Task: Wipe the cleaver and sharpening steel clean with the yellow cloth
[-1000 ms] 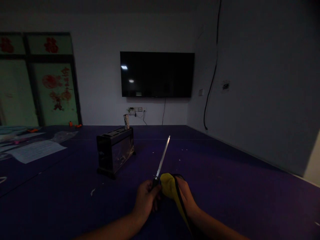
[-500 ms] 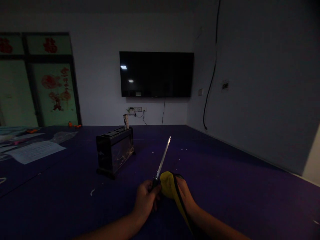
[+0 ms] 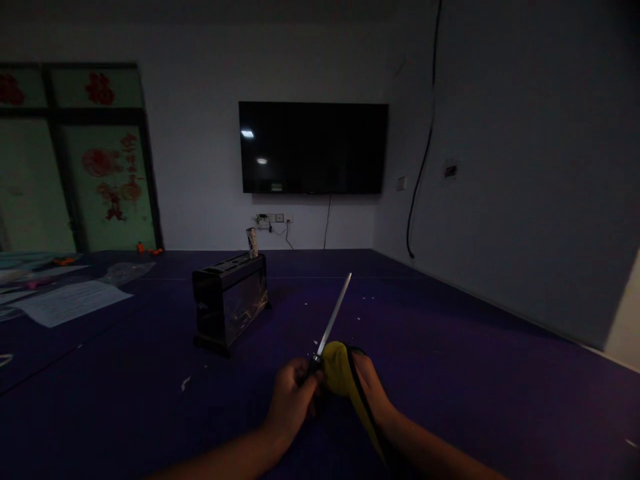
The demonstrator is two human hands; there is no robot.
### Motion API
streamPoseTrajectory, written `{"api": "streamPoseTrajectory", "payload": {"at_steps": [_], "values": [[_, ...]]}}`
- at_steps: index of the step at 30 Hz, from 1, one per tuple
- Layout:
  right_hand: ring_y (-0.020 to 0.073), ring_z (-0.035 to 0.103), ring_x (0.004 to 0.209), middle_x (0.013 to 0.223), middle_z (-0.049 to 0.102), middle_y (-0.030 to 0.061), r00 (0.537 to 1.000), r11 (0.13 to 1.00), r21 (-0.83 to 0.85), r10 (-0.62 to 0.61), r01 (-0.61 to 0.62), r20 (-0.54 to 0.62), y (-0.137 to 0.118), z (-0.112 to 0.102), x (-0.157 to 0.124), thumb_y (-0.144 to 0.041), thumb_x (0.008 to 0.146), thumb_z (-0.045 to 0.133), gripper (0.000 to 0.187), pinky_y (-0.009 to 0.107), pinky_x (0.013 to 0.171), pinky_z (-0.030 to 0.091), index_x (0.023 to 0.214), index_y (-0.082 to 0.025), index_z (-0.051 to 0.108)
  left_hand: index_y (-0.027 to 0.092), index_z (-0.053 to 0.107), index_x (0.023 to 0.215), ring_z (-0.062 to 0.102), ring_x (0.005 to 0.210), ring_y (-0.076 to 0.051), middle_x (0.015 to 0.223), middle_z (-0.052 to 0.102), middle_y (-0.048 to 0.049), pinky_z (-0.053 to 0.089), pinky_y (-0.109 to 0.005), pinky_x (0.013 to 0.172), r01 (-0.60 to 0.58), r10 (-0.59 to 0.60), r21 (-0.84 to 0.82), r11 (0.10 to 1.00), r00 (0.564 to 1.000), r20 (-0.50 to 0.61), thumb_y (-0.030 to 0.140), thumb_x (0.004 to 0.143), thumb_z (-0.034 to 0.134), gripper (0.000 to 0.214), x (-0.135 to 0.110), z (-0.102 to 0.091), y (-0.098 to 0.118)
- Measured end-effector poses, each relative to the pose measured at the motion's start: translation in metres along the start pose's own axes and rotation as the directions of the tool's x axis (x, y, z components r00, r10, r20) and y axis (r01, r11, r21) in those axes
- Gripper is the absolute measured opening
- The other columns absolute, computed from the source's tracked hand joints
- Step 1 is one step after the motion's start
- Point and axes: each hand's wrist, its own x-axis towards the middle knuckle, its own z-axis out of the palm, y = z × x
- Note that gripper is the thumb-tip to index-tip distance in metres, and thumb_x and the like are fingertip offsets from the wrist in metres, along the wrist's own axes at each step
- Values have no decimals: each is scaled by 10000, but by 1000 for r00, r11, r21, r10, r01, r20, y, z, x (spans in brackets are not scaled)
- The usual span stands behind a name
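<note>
My left hand [image 3: 293, 400] is closed round the dark handle of a screwdriver [image 3: 334, 319], whose long, bright metal shaft points up and away to the right. Close beside it, my right hand [image 3: 373, 390] grips a yellow cloth [image 3: 337, 370] with black edging. The cloth is bunched against the handle end of the shaft, and a strip of it hangs down along my right wrist. Some of the right fingers are hidden behind the cloth. Both hands are just above the purple tabletop [image 3: 450, 373].
Ahead to the left stands a black box-shaped appliance [image 3: 231, 303] on feet, with a small patterned object [image 3: 251, 243] upright on top. Papers [image 3: 75, 301] and clear plastic [image 3: 129, 272] lie farther left. White scraps [image 3: 185, 384] dot the table. A television [image 3: 314, 148] hangs beyond.
The screwdriver's shaft has tilted a little farther right, its tip shifting rightward. Both hands stay nearly in place, still holding the screwdriver and the cloth.
</note>
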Motion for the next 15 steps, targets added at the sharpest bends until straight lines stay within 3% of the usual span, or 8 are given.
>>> {"api": "streamPoseTrajectory", "payload": {"at_steps": [9,15], "values": [[183,544,603,663,585,63,997,994,77,74,-74,-1,-8,4,2,-675,676,467,569,294,563,471,723,-126,608,165,484,763,475,440,-91,585,515,24,362,-201,420,-114,115,32,993,993,-7,394,625,641,310,1,-1,-2],[204,552,646,691,597,75,999,998,64,21,-24,47,-14,3,2,-671,689,446,551,312,600,477,722,-145,611,171,501,708,565,650,-158,675,583,-23,426,-251,605,-235,260,219,947,961,-91,290,647,629,186,3,-4,-1]]}}
